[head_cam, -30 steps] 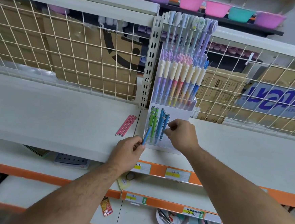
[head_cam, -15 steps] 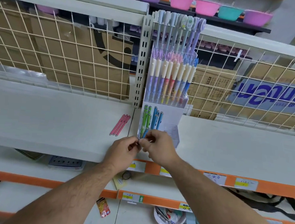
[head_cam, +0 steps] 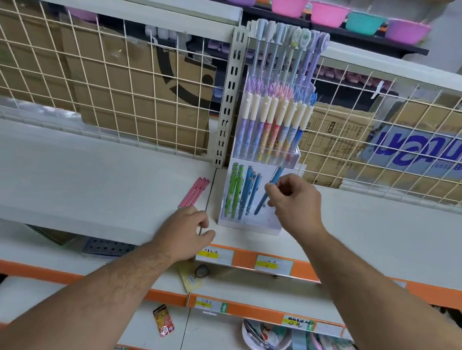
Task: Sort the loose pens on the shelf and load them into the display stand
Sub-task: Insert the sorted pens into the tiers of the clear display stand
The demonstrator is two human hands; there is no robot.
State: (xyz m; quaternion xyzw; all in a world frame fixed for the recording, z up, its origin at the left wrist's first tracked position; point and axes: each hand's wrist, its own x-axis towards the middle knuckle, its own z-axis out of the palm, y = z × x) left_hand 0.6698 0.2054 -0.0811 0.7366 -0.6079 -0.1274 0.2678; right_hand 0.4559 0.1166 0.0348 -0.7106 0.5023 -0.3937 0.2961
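A clear tiered display stand [head_cam: 250, 226] sits on the white shelf [head_cam: 85, 188]. Its lowest tier holds green pens [head_cam: 232, 191] and blue pens [head_cam: 249, 193]; pastel pens fill the tiers above. My right hand [head_cam: 296, 205] pinches a blue pen [head_cam: 267, 194], tilted, in front of the lowest tier, to the right of the blue pens. Three pink pens [head_cam: 194, 192] lie loose on the shelf left of the stand. My left hand [head_cam: 185, 233] rests at the shelf's front edge, just below the pink pens, fingers loosely curled, holding nothing.
A wire mesh back panel [head_cam: 106, 87] with cardboard boxes behind it closes off the shelf's rear. A slotted metal upright [head_cam: 229, 97] stands just left of the stand. Coloured bowls [head_cam: 328, 12] line the top shelf. Lower shelves hold small items and a bowl [head_cam: 265, 339].
My left hand passed the blue pen to my right hand, which raised it to the stand's lowest tier. My left hand then moved left toward the pink pens.
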